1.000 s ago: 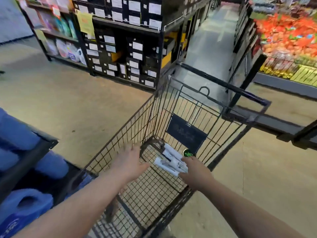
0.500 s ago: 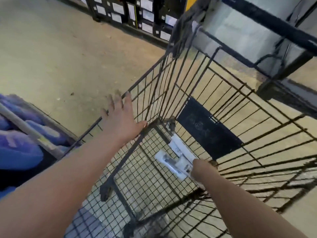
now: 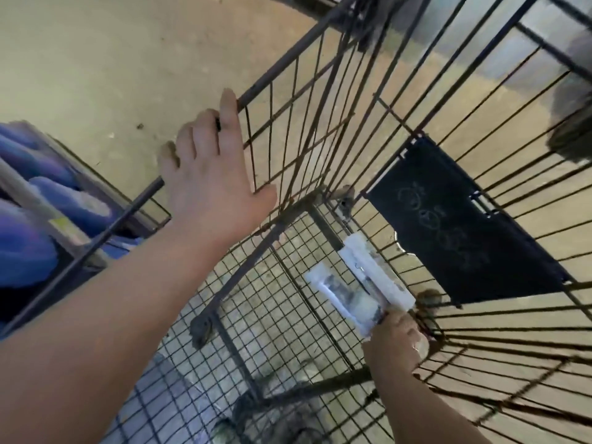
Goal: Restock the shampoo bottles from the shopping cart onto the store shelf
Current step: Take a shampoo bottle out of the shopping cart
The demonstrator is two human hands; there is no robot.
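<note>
I look down into a black wire shopping cart (image 3: 323, 68). Two white shampoo bottles lie side by side on its mesh floor: one (image 3: 373, 272) nearer the front wall, the other (image 3: 339, 299) beside it. My right hand (image 3: 395, 339) reaches deep into the cart and grips the near ends of the bottles. My left hand (image 3: 209, 168) rests on the cart's left top rim, fingers curled over the bar.
A dark plastic panel (image 3: 464, 225) hangs on the cart's front wall. To the left, a low shelf holds large blue jugs (image 3: 35, 219). Tan concrete floor (image 3: 112, 59) lies beyond the cart. A blurred dark object (image 3: 573, 100) is at the upper right.
The view has tilted further down into the cart. My left hand moved from inside the cart onto its left rim. My right hand stayed at the bottles' ends.
</note>
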